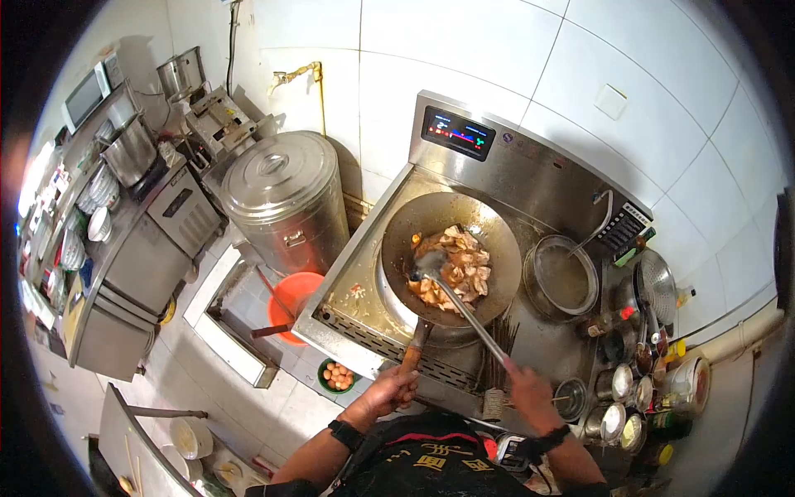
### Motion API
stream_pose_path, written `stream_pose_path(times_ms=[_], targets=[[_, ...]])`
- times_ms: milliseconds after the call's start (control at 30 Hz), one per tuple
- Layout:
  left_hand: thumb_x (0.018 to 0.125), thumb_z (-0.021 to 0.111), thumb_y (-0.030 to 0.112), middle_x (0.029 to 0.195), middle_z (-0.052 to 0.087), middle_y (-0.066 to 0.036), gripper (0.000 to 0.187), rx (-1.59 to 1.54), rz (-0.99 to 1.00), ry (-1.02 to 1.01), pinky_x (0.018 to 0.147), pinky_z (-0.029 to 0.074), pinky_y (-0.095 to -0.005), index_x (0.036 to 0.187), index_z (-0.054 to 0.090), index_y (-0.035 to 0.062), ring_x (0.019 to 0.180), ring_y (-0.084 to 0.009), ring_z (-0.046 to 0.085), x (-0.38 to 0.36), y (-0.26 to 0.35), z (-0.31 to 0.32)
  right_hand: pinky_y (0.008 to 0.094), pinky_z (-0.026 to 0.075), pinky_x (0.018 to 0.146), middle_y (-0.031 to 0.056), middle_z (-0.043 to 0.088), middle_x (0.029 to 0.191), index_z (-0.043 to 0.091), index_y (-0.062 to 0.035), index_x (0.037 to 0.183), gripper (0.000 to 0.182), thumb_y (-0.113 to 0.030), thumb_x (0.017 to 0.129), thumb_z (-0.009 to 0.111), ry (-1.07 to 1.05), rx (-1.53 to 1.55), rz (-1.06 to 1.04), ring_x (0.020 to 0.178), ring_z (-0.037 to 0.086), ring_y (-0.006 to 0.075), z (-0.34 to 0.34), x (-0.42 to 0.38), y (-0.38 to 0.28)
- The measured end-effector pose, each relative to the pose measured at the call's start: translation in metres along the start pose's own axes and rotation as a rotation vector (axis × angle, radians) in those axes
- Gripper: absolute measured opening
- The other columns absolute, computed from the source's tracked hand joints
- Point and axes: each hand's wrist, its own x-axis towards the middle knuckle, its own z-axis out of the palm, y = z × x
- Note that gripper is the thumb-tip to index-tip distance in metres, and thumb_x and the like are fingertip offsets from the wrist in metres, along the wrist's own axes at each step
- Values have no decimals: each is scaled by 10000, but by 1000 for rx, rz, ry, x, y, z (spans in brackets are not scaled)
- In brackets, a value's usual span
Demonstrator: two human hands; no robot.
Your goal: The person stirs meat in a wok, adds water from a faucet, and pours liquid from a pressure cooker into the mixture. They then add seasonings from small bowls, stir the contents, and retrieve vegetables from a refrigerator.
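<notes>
A wok [497, 224] sits on the stove's burner, holding chunks of meat [472, 273] in reddish-brown sauce. My left hand [389, 393] is closed at the wooden wok handle [416, 341] near the stove's front edge. In my right hand [532, 399] is the long metal handle of a ladle [472, 319], which slants down to the left into the wok. The ladle's bowl rests among the meat on the wok's left side, partly hazed by steam.
Right of the wok stands a pot of cloudy liquid [563, 277]. Seasoning containers [617, 418] and a perforated strainer [658, 286] crowd the far right. At left are a large lidded steel drum [277, 178], an orange bucket [294, 298] and a green bowl of eggs [337, 377].
</notes>
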Motion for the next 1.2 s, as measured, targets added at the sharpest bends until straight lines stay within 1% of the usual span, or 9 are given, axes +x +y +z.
stream_pose_path(times_ms=[100, 167, 300, 367, 600, 767, 900, 967, 1200], targets=[[953, 583, 222, 750, 479, 7, 186, 6, 15, 1, 448, 372, -261, 1019, 430, 140, 558, -99, 478, -1, 3, 3, 477, 481, 570, 161, 558, 762, 384, -224, 1478, 643, -104, 874, 567, -10, -11, -3, 621, 589, 338, -48, -26, 7], [954, 579, 218, 746, 482, 7, 185, -1, -2, 16, 452, 375, -261, 1033, 432, 139, 555, -101, 478, -1, 3, 2, 494, 498, 691, 196, 593, 868, 395, -176, 1459, 661, -86, 831, 581, -137, 80, 110, 767, 611, 385, -75, -42, 6], [967, 561, 201, 747, 464, 0, 147, 3, -19, 52, 448, 348, -261, 1004, 447, 117, 554, -107, 454, -1, 5, 6, 503, 492, 699, 216, 604, 866, 405, -134, 1449, 656, -75, 820, 581, -51, 250, 88, 796, 612, 401, -80, -81, 4], [966, 562, 202, 747, 465, -1, 151, -2, -27, 52, 450, 351, -264, 1020, 451, 114, 554, -108, 453, 0, 5, 5, 509, 486, 694, 233, 613, 843, 391, -95, 1451, 673, -63, 808, 590, -201, 299, 200, 785, 612, 415, -81, -83, -10], [967, 563, 216, 750, 471, 4, 204, -11, -29, 28, 471, 368, -257, 1112, 464, 112, 560, -107, 461, 5, -4, -2, 455, 502, 689, 249, 607, 781, 352, -122, 1479, 733, -63, 791, 598, 47, 278, 122, 709, 613, 417, -16, -13, -18], [968, 560, 217, 753, 474, 10, 223, -5, -30, 42, 480, 365, -247, 1141, 466, 112, 565, -102, 460, 5, -4, -1, 468, 487, 590, 216, 612, 707, 357, -77, 1477, 719, -80, 815, 640, 147, 724, 184, 618, 609, 380, -15, 11, -39], [960, 571, 205, 758, 475, 0, 185, -57, -24, -17, 454, 375, -271, 1045, 418, 146, 567, -108, 474, 7, -6, -5, 471, 488, 583, 219, 615, 719, 331, -68, 1483, 731, -85, 819, 636, 119, 473, 187, 629, 612, 390, 5, 20, -41], [961, 569, 208, 761, 474, -1, 187, -44, -24, -4, 456, 375, -272, 1052, 418, 146, 566, -107, 473, 2, -3, -2, 490, 495, 685, 248, 633, 823, 290, -137, 1501, 798, -113, 792, 655, -26, 394, 182, 740, 612, 451, 17, 6, -37], [952, 583, 213, 752, 467, 0, 199, 0, -47, -32, 467, 371, -278, 1062, 429, 151, 569, -120, 479, 9, -7, -13, 481, 500, 741, 266, 643, 1009, 238, -95, 1510, 752, -190, 879, 636, -61, 503, 68, 879, 629, 440, 27, -5, -7]])
